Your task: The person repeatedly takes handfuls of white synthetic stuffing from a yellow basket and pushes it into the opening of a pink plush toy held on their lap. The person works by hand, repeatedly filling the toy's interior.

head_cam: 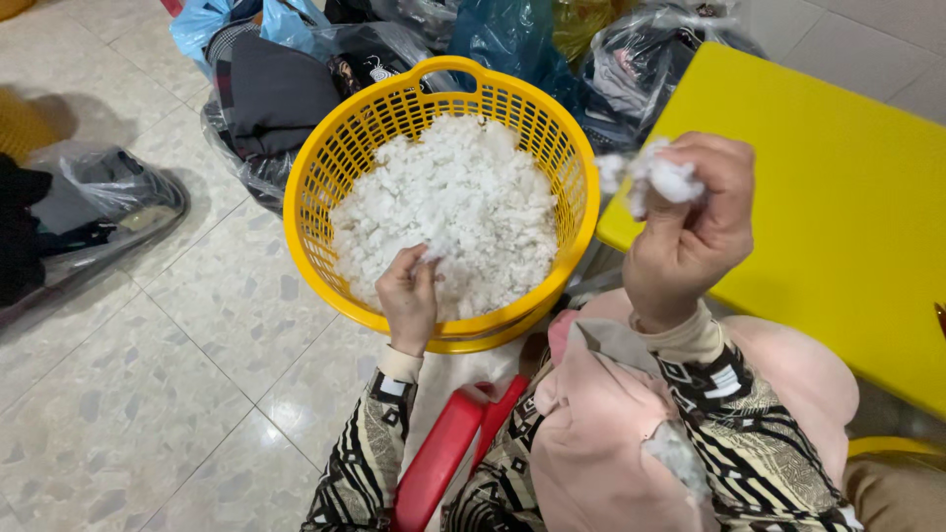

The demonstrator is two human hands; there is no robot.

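- Far left, a grey plastic bag [108, 192] with dark clothes in it is lying on the tiled floor [148, 394]. Nothing is being done with it.
- Up top, more bags of dark clothing [271, 94] are piled just behind the basket, some blue, some clear.
- The yellow basket [325, 177] sits on the floor, round with slotted walls and a handle loop at the far rim. It's filled most of the way with white fluffy stuffing [463, 207], cotton or fibre fill by the looks of it.
- The left hand [409, 296] is dipped over the near rim, with its fingertips pinched on a small wisp at the edge of the heap.
- Handling guess: the stuff looks super light, soft and clingy. It can probably be squashed with no damage, but it would likely tear off in tufts rather than lift as one lump. So it's best taken by a loose pinch or a full handful from the top of the pile, not by the strands.
- A red plastic piece [448, 453], maybe a stool, is seen low between the patterned sleeves.
- A pink fabric piece [601, 424] is resting on the lap, with a bit of white fluff caught in an opening.
- The right hand [690, 232] is raised and clenched around a tuft of stuffing [655, 177], which pokes out above the fingers.
- At the right, a yellow bench [838, 207] is seen just beside that hand.
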